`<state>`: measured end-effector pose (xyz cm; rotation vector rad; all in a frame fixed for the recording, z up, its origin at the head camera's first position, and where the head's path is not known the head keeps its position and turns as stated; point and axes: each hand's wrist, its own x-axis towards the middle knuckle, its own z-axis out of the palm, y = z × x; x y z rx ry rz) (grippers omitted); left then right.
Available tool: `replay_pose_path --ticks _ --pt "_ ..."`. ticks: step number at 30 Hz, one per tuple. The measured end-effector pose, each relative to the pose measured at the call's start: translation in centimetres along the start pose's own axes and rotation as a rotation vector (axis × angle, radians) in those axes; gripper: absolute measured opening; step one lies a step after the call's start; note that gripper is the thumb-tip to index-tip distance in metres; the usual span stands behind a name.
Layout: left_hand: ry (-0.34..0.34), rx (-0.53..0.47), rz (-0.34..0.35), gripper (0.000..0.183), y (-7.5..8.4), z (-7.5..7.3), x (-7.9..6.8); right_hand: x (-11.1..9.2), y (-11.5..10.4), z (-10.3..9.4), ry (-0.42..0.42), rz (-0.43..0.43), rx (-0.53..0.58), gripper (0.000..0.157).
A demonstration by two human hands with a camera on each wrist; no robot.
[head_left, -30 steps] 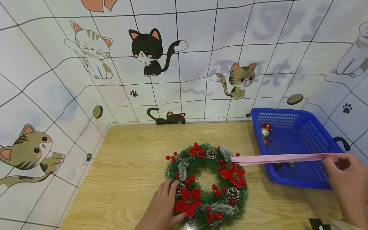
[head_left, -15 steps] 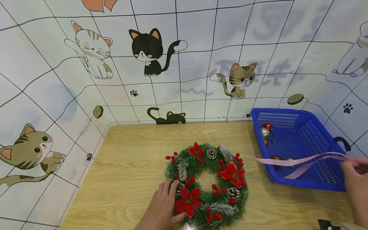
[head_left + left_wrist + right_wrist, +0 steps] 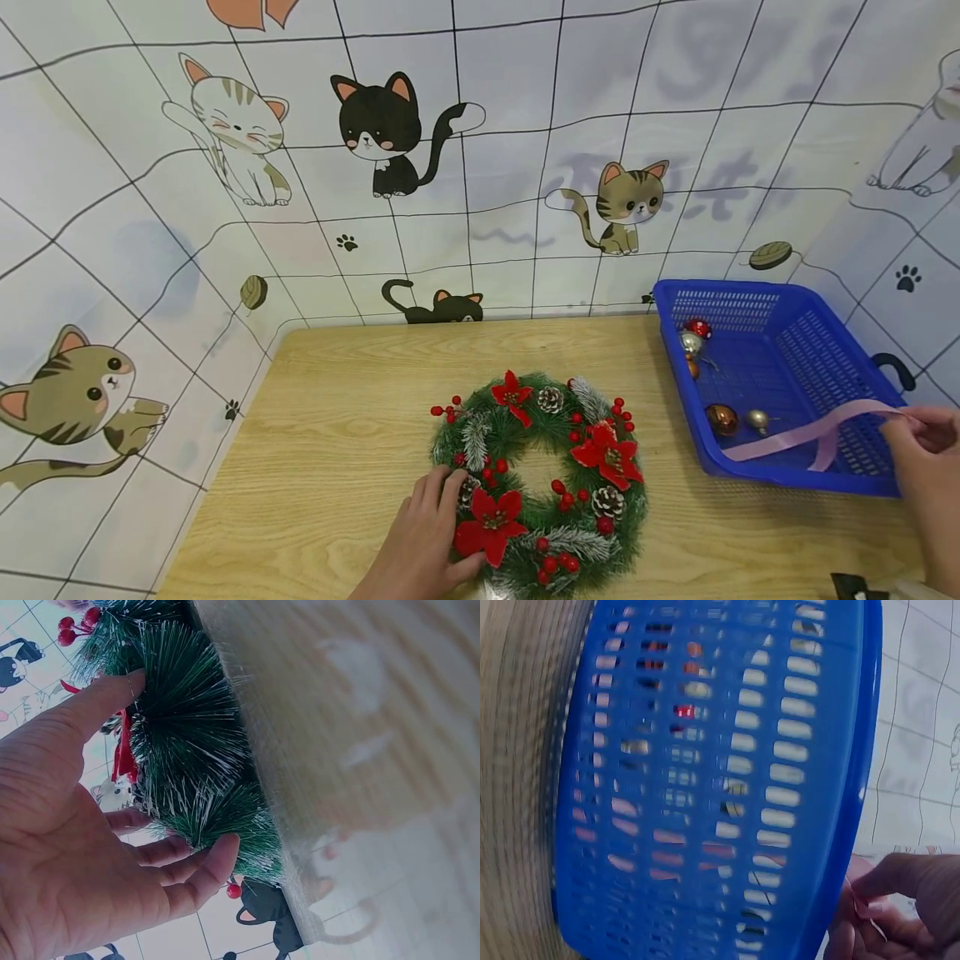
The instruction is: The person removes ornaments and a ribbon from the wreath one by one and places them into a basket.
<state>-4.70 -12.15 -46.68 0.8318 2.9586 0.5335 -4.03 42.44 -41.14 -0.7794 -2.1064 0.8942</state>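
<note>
On the table lies a round Christmas wreath [image 3: 540, 558] with green needles, red flowers, berries and pinecones. My left hand [image 3: 427, 533] holds its near left edge. In the left wrist view, the thumb and curled fingers [image 3: 217, 859] of that hand are against the needles. Over the right end of a blue basket [image 3: 806, 483], my right hand [image 3: 926, 446] pinches one end of a pink ribbon [image 3: 802, 432]. The ribbon's loose lengths droop into the basket. Through the basket's slots in the right wrist view, pink strips show beside the pinching fingers [image 3: 900, 874].
Inside the basket are a brown bauble [image 3: 722, 419], a small pale bauble [image 3: 757, 419] and a few more ornaments [image 3: 693, 340] at its left wall. A black handle [image 3: 896, 367] sits on the basket's right side. Cat-printed walls [image 3: 510, 208] border the wooden table [image 3: 337, 417].
The right hand has drawn the pink ribbon rightward, off the wreath, and its ends have dropped into the basket. The left hand has stayed on the wreath.
</note>
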Motion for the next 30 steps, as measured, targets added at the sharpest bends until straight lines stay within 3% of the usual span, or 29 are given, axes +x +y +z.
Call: replay_pose_path --ticks 3,5,10,12,16,20,26,30 --pt "-0.004 -0.014 -0.001 0.096 0.0 0.0 0.0 -0.3 0.0 0.2 -0.115 -0.054 -0.093 0.012" --pt "-0.008 -0.023 0.003 0.095 0.1 0.0 0.0 -0.4 0.1 0.2 -0.175 -0.115 -0.120 0.021" --pt "-0.003 -0.031 0.017 0.094 0.2 0.0 -0.1 -0.4 0.5 0.3 -0.296 -0.292 -0.189 0.017" --pt "0.001 -0.031 0.025 0.094 0.2 0.0 -0.1 -0.4 0.5 0.3 -0.358 -0.321 -0.273 0.019" --pt "-0.001 -0.035 0.036 0.092 0.3 -0.1 -0.1 -0.5 0.5 0.2 -0.515 -0.309 -0.413 0.033" --pt "-0.037 -0.055 0.030 0.092 0.2 -0.5 -0.2 -0.7 0.4 0.3 -0.653 -0.302 -0.468 0.047" --pt "-0.110 -0.130 -0.002 0.094 -0.3 -1.7 -0.1 -1.2 -0.6 0.7 -0.727 -0.316 -0.455 0.060" --pt "-0.099 -0.156 -0.017 0.092 -0.6 -2.5 0.0 -2.1 -1.8 1.4 -0.755 -0.347 -0.379 0.058"
